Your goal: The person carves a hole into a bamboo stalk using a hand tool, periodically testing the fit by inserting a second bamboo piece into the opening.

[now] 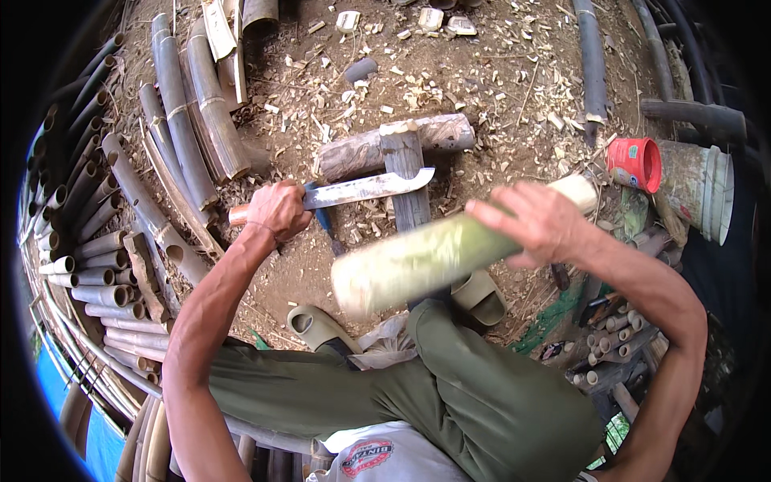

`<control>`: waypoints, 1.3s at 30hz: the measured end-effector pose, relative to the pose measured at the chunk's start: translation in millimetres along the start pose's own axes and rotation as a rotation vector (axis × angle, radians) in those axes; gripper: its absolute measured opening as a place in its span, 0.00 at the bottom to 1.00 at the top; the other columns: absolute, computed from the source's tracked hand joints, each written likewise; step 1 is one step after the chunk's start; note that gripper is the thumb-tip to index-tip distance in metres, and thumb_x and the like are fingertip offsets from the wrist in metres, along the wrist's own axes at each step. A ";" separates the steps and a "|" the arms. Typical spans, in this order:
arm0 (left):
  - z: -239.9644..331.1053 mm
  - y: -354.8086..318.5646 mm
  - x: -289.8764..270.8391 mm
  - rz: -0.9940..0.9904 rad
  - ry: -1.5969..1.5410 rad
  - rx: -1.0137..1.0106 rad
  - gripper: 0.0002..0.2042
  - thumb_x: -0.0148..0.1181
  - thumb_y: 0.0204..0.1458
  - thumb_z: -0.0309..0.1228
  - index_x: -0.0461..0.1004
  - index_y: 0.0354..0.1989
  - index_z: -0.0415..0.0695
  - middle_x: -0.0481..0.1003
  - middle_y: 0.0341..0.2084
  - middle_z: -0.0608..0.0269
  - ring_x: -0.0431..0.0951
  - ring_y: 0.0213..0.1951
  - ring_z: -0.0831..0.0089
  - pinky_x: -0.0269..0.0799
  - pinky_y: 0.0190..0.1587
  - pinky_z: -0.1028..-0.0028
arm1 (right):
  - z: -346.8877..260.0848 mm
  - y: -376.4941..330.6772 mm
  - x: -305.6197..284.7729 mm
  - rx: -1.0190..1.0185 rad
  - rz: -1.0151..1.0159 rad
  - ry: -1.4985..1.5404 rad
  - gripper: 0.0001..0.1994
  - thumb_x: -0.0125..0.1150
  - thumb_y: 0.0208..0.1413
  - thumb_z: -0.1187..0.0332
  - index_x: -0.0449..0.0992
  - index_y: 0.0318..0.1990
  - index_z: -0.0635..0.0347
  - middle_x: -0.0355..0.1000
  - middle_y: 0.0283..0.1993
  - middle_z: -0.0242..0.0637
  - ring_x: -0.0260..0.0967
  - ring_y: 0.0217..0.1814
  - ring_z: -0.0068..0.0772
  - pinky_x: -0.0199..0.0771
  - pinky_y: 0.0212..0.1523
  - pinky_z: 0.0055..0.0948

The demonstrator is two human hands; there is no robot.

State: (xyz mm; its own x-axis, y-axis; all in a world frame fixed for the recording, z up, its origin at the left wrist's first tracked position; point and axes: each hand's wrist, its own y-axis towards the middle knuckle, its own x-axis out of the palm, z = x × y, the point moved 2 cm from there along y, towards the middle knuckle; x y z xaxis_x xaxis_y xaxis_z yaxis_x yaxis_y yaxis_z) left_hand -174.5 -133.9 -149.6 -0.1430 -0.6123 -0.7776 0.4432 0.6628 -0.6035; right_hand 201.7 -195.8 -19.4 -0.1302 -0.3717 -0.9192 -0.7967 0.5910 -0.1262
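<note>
1. On the dirt floor of this work yard, I see a person sitting with green trousers [498, 377] bent at the knee, both arms reaching forward.
2. Their left grip [279, 210] is curled firmly around the wooden handle of a long knife [353, 191]; the blade points to the right, its tip hooked.
3. Behind that blade, as I look down, runs a dark post [412, 210], its far end on a short log [345, 157]. Whether blade and post touch, I cannot tell.
4. Their right grip [538, 221] is clasped over a thick pale-green bamboo piece [409, 265], close to its right end, fingers across the top.
5. That piece is held aslant above the ground, over the near part of the post, its left end nearer the knees; it looks blurred.
6. Just beyond the left grip lies a blue-handled tool [324, 218].
7. Wood chips [426, 92] litter the soil, bamboo poles [181, 112] lie to the left, and a red tub [649, 165] sits beside a tipped bucket [715, 193] at right.
</note>
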 end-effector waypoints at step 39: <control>-26.5 35.6 -83.8 -0.028 -0.024 -0.094 0.40 0.46 0.50 0.72 0.82 0.31 0.41 0.72 0.14 0.52 0.75 0.21 0.57 0.68 0.30 0.57 | -18.0 -79.7 -39.9 0.951 0.395 0.957 0.43 0.73 0.34 0.62 0.59 0.60 0.69 0.70 0.50 0.40 0.67 0.51 0.29 0.67 0.54 0.29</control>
State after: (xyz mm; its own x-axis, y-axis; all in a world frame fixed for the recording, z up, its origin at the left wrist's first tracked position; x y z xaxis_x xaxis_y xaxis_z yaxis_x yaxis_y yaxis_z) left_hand -170.2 -47.6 -110.6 -0.1321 -0.6405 -0.7565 0.3538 0.6824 -0.6396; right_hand 259.8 -241.0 34.0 -0.9011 -0.1791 -0.3949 0.0346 0.8781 -0.4773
